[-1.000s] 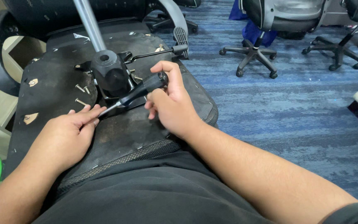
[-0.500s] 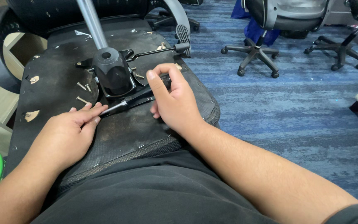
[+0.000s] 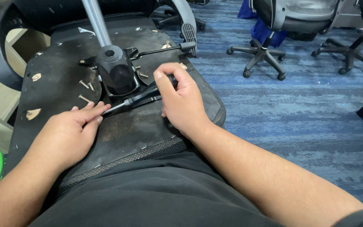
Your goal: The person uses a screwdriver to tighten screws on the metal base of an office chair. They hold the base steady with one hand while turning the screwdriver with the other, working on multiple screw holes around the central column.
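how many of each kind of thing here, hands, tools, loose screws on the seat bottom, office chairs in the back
Hands: 2, left hand and right hand
Screwdriver: 1
Upturned chair seat: 1
Loose screws that can be made out on the seat: 5
Upright office chairs behind: 2
Total: 11

seat: overturned black office-chair seat underside (image 3: 55, 80) on lap, floor to its right
mechanism: black metal tilt mechanism block (image 3: 116, 73) on seat centre
screwdriver: black-handled screwdriver (image 3: 137, 98) before mechanism, between left hand (image 3: 70, 134) and right hand (image 3: 183, 101)
screws: loose silver screws (image 3: 85, 86) left of mechanism
chairs: wheeled office chairs (image 3: 274, 25) behind right, well apart
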